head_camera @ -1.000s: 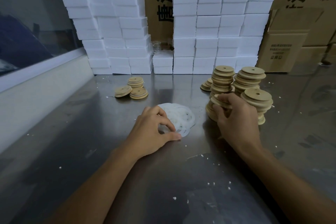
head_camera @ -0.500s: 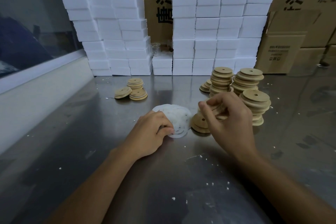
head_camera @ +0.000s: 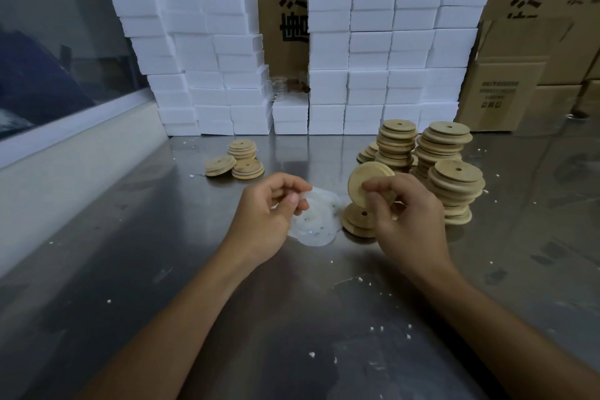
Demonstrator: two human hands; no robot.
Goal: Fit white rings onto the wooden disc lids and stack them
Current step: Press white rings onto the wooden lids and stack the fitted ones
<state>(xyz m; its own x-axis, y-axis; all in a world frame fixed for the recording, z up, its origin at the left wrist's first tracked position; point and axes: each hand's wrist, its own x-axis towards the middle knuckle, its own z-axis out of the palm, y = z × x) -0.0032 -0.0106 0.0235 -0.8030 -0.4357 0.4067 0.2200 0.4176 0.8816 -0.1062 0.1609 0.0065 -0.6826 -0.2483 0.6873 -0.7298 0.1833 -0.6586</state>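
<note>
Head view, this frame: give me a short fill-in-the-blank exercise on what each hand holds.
1. The right hand holds up one wooden ____.
2. The left hand pinches a white ____ from the pile.
3. The small stacks lie to the ____ of the pile.
Missing: disc lid; ring; left

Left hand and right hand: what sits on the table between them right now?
In the head view, the pile of white rings lies between the left hand and the right hand, with a short stack of wooden lids beside it, under the lifted lid.
</note>
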